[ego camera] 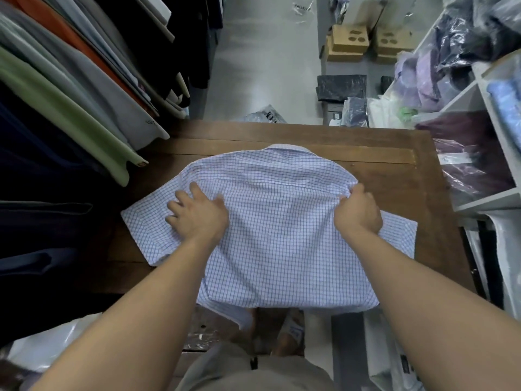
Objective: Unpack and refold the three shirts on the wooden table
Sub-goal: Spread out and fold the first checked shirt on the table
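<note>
Checked shirt (282, 244) pinned flat for a side fold

The left hand (197, 214) is pressed flat, fingers spread, by the left shoulder; cloth at the right armhole is pinched by the right hand (358, 211). The shirt is laid back-up mid wooden table (394, 165), collar far, hem over the near edge. The pinched edge is best drawn straight inward, with the left side pinned.

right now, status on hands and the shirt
Left hand flat on checked shirt. Right hand pinching its shoulder fabric. Shirt spread on wooden table. Hanging clothes crowd left edge.
</note>
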Tool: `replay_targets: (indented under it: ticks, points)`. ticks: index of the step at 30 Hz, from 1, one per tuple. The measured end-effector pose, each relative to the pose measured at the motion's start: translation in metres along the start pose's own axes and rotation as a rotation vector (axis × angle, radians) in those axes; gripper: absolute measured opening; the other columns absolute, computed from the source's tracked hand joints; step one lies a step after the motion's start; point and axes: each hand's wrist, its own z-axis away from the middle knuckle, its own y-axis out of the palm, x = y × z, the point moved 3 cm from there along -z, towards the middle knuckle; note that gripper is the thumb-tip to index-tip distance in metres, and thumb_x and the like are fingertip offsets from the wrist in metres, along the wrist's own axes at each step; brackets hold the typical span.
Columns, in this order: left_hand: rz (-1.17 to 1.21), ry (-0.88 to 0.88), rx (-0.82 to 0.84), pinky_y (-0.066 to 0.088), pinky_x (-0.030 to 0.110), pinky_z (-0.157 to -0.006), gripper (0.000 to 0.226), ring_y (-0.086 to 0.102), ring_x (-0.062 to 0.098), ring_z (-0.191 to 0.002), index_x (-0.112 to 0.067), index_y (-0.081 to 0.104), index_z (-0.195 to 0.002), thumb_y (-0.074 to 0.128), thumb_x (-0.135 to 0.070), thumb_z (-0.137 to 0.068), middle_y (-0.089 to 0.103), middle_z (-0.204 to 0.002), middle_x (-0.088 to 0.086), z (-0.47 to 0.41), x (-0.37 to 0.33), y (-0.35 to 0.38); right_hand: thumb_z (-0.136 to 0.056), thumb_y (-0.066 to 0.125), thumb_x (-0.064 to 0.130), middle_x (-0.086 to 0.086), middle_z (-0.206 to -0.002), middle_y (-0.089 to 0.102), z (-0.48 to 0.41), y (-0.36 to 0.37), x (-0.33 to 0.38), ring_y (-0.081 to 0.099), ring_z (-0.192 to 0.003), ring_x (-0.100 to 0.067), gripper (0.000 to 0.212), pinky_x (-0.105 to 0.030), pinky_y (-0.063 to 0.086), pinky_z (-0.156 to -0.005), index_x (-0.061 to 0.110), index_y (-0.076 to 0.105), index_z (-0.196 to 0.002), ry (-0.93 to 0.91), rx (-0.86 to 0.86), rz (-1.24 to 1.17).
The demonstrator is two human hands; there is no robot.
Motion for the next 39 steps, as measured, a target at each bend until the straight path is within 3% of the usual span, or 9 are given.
replay_targets:
  ticks: [3,8,16,19,22,28,34,37,39]
  points:
    - [0.167,0.01,-0.046,0.048,0.054,-0.093,0.037,0.055,0.038,-0.117,-0.009,0.047,-0.132,0.044,-0.034,-0.104,0.057,-0.131,0.016,-0.003,0.008,-0.001,-0.103,0.047,0.018,-0.012,-0.132,0.055,0.003,-0.01,0.001,0.056,-0.117,-0.038,0.036,-0.046,0.045,-0.091,0.017,0.051,-0.138,-0.046,-0.048,-0.016]
    - [0.346,0.027,-0.176,0.043,0.045,-0.076,0.023,0.06,0.034,-0.106,-0.013,0.05,-0.123,0.04,-0.025,-0.107,0.06,-0.122,0.01,-0.005,-0.012,-0.02,-0.105,0.042,0.02,-0.012,-0.129,0.054,-0.01,-0.042,0.016,0.057,-0.112,-0.044,0.031,-0.047,0.045,-0.091,0.015,0.055,-0.132,-0.118,-0.151,-0.022]
    - [0.426,0.088,-0.34,0.046,0.049,-0.086,0.027,0.058,0.035,-0.111,-0.013,0.05,-0.122,0.04,-0.034,-0.107,0.056,-0.125,0.01,-0.031,-0.045,-0.062,-0.106,0.043,0.029,-0.012,-0.131,0.053,-0.032,-0.068,0.034,0.056,-0.113,-0.042,0.029,-0.042,0.037,-0.082,0.016,0.054,-0.129,-0.131,-0.31,-0.112]
    - [0.353,0.05,-0.181,0.043,0.052,-0.099,0.048,0.05,0.037,-0.127,-0.014,0.042,-0.14,0.04,-0.044,-0.104,0.049,-0.141,0.014,-0.036,-0.048,-0.055,-0.1,0.041,0.052,-0.016,-0.148,0.042,-0.033,-0.057,0.029,0.041,-0.132,-0.042,0.057,-0.052,0.034,-0.105,0.024,0.036,-0.149,-0.101,-0.183,-0.049]
    - [0.241,0.004,0.007,0.031,0.056,-0.112,0.064,0.034,0.042,-0.14,-0.012,0.025,-0.154,0.037,-0.048,-0.102,0.032,-0.156,0.02,-0.03,-0.041,-0.033,-0.097,0.031,0.065,-0.016,-0.157,0.025,-0.024,-0.033,0.024,0.031,-0.137,-0.042,0.071,-0.058,0.029,-0.108,0.032,0.015,-0.158,-0.045,-0.064,0.019]
    - [0.192,-0.019,0.03,0.036,0.057,-0.106,0.055,0.036,0.041,-0.134,-0.01,0.03,-0.145,0.042,-0.039,-0.1,0.035,-0.148,0.022,-0.004,-0.006,-0.008,-0.098,0.024,0.067,-0.017,-0.161,0.02,-0.005,-0.005,-0.005,0.028,-0.14,-0.041,0.074,-0.061,0.032,-0.108,0.031,0.004,-0.16,0.037,0.108,0.054]
    - [-0.018,0.024,0.098,0.018,0.053,-0.119,0.072,0.015,0.04,-0.147,-0.014,0.016,-0.158,0.029,-0.055,-0.1,0.013,-0.162,0.021,-0.003,0.026,-0.003,-0.089,0.018,0.083,-0.014,-0.166,-0.019,-0.008,-0.001,-0.041,-0.012,-0.151,-0.045,0.086,-0.063,0.003,-0.119,0.039,-0.008,-0.158,0.059,0.296,0.217]
    - [-0.006,0.009,0.123,0.002,0.054,-0.123,0.076,0.001,0.041,-0.152,-0.016,0.007,-0.161,0.025,-0.059,-0.101,0.001,-0.166,0.021,0.0,0.032,-0.001,-0.087,0.021,0.084,-0.016,-0.165,-0.018,-0.008,-0.005,-0.047,-0.009,-0.15,-0.048,0.088,-0.062,0.003,-0.12,0.039,-0.006,-0.158,0.033,0.27,0.231]
    - [-0.048,0.039,0.042,0.006,0.053,-0.122,0.073,0.006,0.042,-0.15,-0.015,0.009,-0.16,0.031,-0.053,-0.101,0.007,-0.164,0.023,0.012,0.027,-0.004,-0.091,0.027,0.079,-0.019,-0.165,-0.009,0.0,-0.009,-0.042,0.002,-0.148,-0.051,0.086,-0.062,0.012,-0.118,0.034,0.003,-0.159,-0.013,0.163,0.261]
